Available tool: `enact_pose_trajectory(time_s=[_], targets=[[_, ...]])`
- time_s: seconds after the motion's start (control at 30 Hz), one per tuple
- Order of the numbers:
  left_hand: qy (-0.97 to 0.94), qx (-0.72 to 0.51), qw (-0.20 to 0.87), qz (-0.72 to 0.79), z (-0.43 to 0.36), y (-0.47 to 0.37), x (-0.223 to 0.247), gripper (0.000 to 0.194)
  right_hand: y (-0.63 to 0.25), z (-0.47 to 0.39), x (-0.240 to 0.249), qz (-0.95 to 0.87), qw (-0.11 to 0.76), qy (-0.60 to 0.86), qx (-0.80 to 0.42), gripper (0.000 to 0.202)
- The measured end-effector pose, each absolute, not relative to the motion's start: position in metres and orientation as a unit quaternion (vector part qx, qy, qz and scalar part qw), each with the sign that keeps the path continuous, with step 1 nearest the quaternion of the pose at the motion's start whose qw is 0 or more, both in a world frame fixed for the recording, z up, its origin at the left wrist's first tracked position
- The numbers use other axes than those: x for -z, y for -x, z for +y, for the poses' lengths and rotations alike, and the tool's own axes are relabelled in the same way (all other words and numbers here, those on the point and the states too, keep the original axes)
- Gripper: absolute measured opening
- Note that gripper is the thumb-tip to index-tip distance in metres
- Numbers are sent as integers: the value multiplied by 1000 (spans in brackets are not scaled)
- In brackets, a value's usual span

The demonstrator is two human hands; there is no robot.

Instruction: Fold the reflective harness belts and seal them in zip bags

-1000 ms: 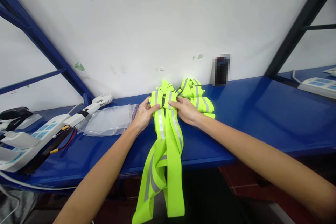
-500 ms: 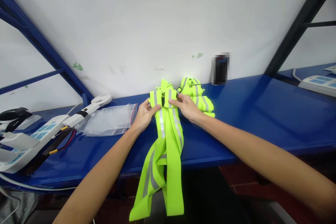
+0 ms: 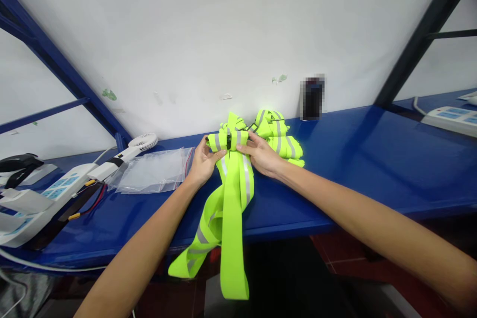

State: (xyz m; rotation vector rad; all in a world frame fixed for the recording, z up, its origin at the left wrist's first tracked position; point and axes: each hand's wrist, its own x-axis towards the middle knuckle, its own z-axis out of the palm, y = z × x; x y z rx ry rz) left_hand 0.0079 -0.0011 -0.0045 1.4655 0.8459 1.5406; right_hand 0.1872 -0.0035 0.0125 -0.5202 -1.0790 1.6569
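Observation:
Neon yellow straps with silver stripes point(image 3: 233, 184) hang from between my hands over the table's front edge. My left hand point(image 3: 204, 160) pinches the left end of the folded upper part, thumb in front. On the right end, my right hand point(image 3: 261, 154) has its thumb in front and its fingers behind. A black buckle point(image 3: 228, 140) shows between the two hands. Behind and to the right lies a pile of similar yellow straps point(image 3: 279, 134) on the blue table point(image 3: 350, 159).
Clear plastic bags point(image 3: 152, 169) lie left of my left hand. Beyond them are a white handheld fan point(image 3: 143, 142), a power strip point(image 3: 61, 189) and wires. A blurred dark object point(image 3: 313, 99) stands against the wall. Another power strip point(image 3: 452, 119) is at the far right.
Both hands have shifted slightly left with the folded strap. The hanging ends have swung left, and the lower left loop sits higher.

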Motion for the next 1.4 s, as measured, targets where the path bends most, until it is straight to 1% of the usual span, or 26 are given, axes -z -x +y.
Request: enact_pose_trajectory(time_s=[0.1,0.2,0.27,0.43,0.5,0.63,0.67,0.73,0.8,0.9,1.0,1.07,1.17,1.27,1.33,1.4], targets=[[-582,-630,379,347,1,-8,6,40,-189,-5,-18,-429,501,221,-718,51],[-587,-632,362,353,0,-9,6,42,-192,-5,-19,-455,476,228,-718,58],[-595,-628,358,352,-2,-10,5,44,-192,-3,-16,-472,469,254,-702,58],[-596,-618,363,361,-9,-15,1,46,-192,1,-9,-461,457,298,-700,40],[-597,-628,352,354,-10,-17,-1,45,-193,2,-10,-449,443,311,-711,34],[-593,-646,331,349,-14,-21,-6,43,-192,2,-13,-430,425,333,-723,13],[-592,-648,328,349,-15,-21,-7,43,-191,1,-13,-427,427,328,-726,12],[-595,-646,325,350,-18,-23,-8,42,-189,0,-11,-428,439,309,-727,17],[-606,-632,328,354,-20,-24,-7,40,-186,-1,-8,-446,467,283,-709,28],[-624,-610,330,361,-21,-25,-5,40,-185,-3,-5,-494,518,266,-646,43],[-626,-624,310,349,-18,-25,-5,37,-185,-4,-5,-539,551,266,-579,59],[-616,-642,296,347,-16,-24,-5,33,-185,-5,-7,-560,558,251,-558,62],[-601,-656,285,356,-13,-22,-5,32,-185,-9,-13,-557,544,202,-594,58],[-603,-656,286,352,-12,-18,-3,30,-186,-13,-22,-515,502,166,-674,43],[-606,-653,292,349,-13,-16,-2,28,-188,-13,-26,-492,494,177,-695,34],[-609,-643,306,350,-13,-14,-1,29,-189,-12,-28,-478,496,200,-697,30]])
